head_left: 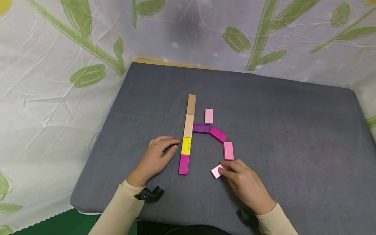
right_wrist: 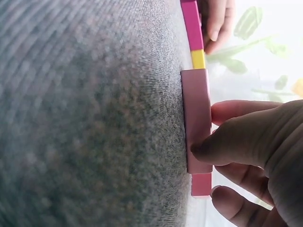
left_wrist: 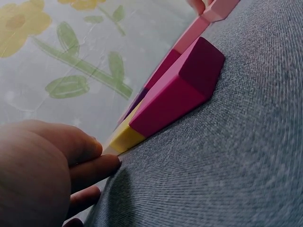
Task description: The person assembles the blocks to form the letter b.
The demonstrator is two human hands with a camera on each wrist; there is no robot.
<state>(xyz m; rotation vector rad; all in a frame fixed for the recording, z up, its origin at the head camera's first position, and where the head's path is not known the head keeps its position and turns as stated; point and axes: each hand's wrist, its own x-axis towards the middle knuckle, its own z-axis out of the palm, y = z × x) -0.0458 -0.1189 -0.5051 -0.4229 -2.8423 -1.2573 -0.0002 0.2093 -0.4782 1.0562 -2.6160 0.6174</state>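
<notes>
Between thumb and fingers my right hand (head_left: 246, 186) pinches a light pink block (head_left: 215, 172), which lies slanted on the cloth near the lower end of a pink block (head_left: 228, 150). In the right wrist view the thumb lies along the side of the pinched block (right_wrist: 196, 104). My left hand (head_left: 154, 160) rests with loose fingers, its fingertips close beside a yellow block (head_left: 186, 146). That block is part of a straight row, with a magenta block (head_left: 183, 164) below, and a beige block (head_left: 188, 126) and a tan block (head_left: 191, 104) above.
From the beige block a purple block (head_left: 201, 128) and a tilted magenta block (head_left: 218, 134) curve out to the pink one. Another light pink block (head_left: 209, 116) stands apart above the purple one. Grey cloth (head_left: 279, 130) covers the table; a patterned curtain (head_left: 199, 36) hangs behind.
</notes>
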